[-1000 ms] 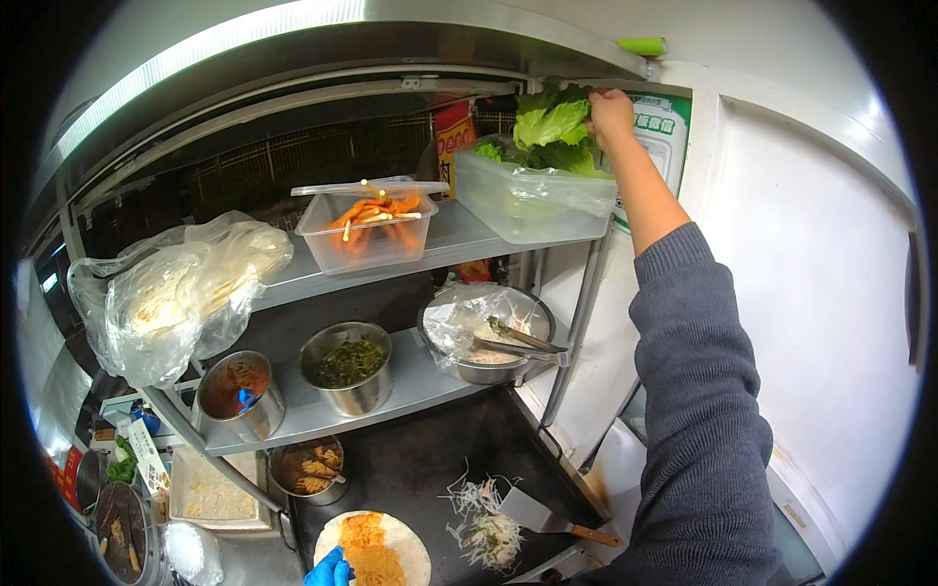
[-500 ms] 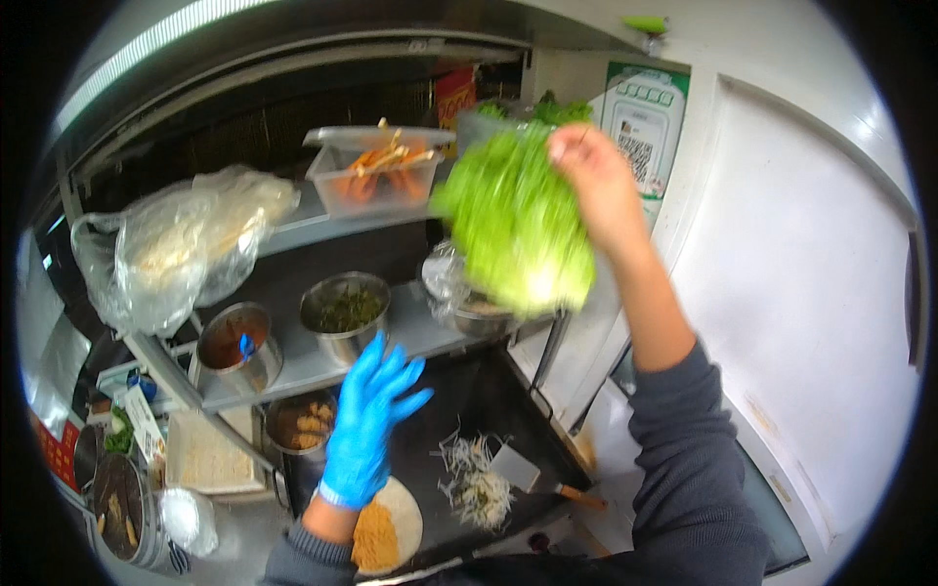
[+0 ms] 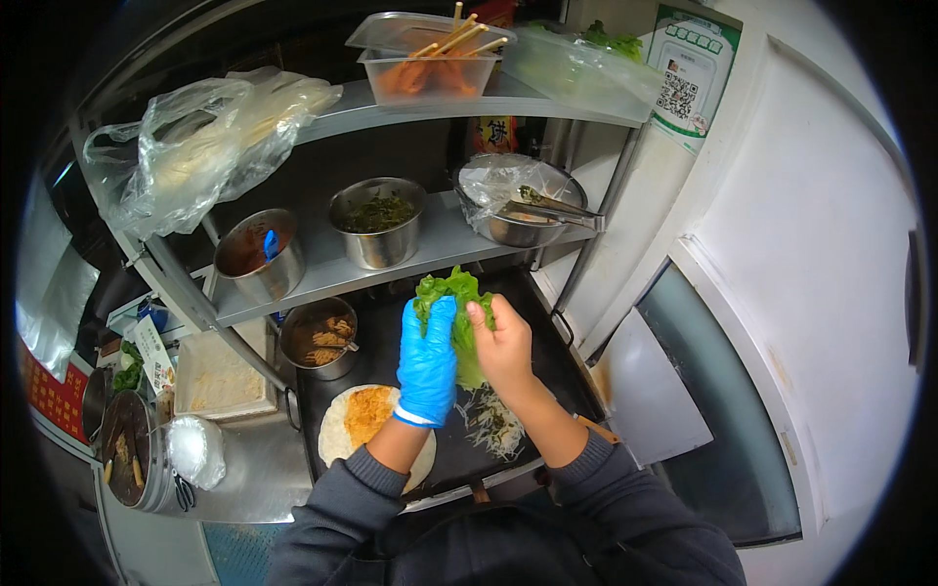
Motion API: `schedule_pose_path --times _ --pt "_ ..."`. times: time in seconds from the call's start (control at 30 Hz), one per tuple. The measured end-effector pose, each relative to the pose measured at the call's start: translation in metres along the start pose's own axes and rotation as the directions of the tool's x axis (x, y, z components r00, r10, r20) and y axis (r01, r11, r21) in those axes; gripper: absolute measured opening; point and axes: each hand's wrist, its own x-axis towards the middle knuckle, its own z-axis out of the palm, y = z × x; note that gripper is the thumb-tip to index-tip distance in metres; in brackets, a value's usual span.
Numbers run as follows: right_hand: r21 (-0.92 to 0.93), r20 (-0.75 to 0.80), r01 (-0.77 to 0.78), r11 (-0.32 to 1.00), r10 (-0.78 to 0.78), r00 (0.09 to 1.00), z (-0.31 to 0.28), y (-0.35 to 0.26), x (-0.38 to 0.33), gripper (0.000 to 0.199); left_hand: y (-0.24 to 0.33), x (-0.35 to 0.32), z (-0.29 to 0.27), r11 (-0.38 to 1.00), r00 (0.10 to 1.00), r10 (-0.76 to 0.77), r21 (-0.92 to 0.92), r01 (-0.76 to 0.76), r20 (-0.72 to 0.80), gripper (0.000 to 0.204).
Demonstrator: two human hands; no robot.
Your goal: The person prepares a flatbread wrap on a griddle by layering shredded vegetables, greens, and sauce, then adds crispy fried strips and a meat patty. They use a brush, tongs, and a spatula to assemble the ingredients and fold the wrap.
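Observation:
Both my hands grip a green lettuce leaf (image 3: 455, 293) above the black griddle. My left hand (image 3: 427, 366), in a blue glove, is closed on one side of it. My bare right hand (image 3: 506, 342) pinches the other side between thumb and fingers. Under my left wrist a round pale flatbread (image 3: 337, 430) lies on the griddle (image 3: 386, 317), with an orange-brown piece of food (image 3: 369, 420) on top. White shreds (image 3: 496, 430) are heaped on the griddle beside it, partly hidden by my right forearm.
On the shelf stand a pot of red sauce (image 3: 278, 278), a pot of dark greens (image 3: 381, 244) and a bowl with tongs (image 3: 523, 230). Higher up are a plastic bag (image 3: 210, 146) and a tub with sticks (image 3: 430, 78). A pot of brown pieces (image 3: 327, 361) stands left.
The lettuce has come down from the upper shelf to above the griddle, carried by my right hand. My left hand has closed on it too. The view has shifted.

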Motion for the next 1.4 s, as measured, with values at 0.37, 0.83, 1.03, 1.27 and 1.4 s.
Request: schedule_pose_path --times 0.37,0.83,1.03,1.27,1.4 --pt "0.529 0.007 -0.154 0.834 0.178 0.984 0.024 -0.009 -0.002 0.019 0.002 0.013 -0.003 0.922 0.945 -0.298 -0.298 0.248 -0.135 0.021" --pt "0.719 0.182 -0.249 0.649 0.170 0.968 -0.114 -0.046 0.087 0.016 0.016 0.036 0.008 0.852 0.949 -0.284 -0.419 0.315 0.137 0.052" --pt "0.242 0.391 -0.073 0.967 -0.029 0.920 -0.102 -0.041 0.063 0.031 0.027 0.047 0.052 0.801 0.931 -0.203 -0.495 0.337 0.305 0.052" --pt "0.104 0.354 -0.103 0.989 0.060 0.933 -0.111 -0.021 0.070 0.023 0.015 0.044 0.072 0.768 0.921 -0.277 -0.512 0.384 0.275 0.054" --pt "0.387 -0.001 -0.093 0.917 0.101 0.995 -0.164 -0.072 0.119 0.025 0.020 0.047 0.073 0.758 0.904 -0.321 -0.495 0.424 0.282 0.050"
